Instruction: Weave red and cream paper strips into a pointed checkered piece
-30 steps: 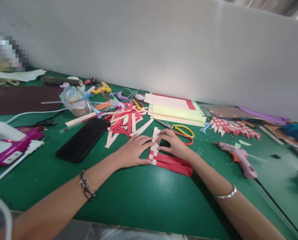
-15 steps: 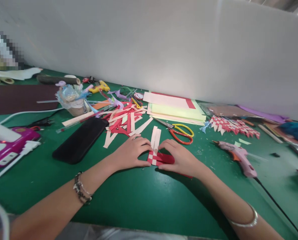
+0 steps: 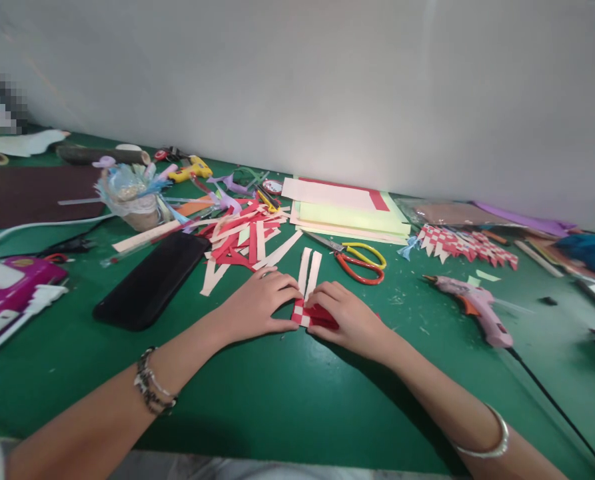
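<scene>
Between my hands lies a small woven piece of red and cream paper strips (image 3: 301, 315), flat on the green table. Two cream strips (image 3: 309, 270) stick out from its far side. My left hand (image 3: 260, 303) grips the woven piece's left edge with thumb and fingertips. On the other side, my right hand (image 3: 350, 317) is closed over the red strips at the right, and its fingers hide part of them. Just beyond the hands is a loose heap of red and cream paper strips (image 3: 247, 233). Scissors with yellow and red handles (image 3: 361, 261) lie behind my right hand.
A black phone-like case (image 3: 152, 283) and a magenta power strip (image 3: 20, 293) are on the left. A pink glue gun (image 3: 477, 307) with a trailing cord lies right, near a finished-looking checkered woven strip (image 3: 467, 245). Paper sheets (image 3: 347, 217) are stacked at the back wall.
My right hand has moved left, closer to the left hand, covering more of the red strips. The two cream strips now spread apart. The view has shifted slightly.
</scene>
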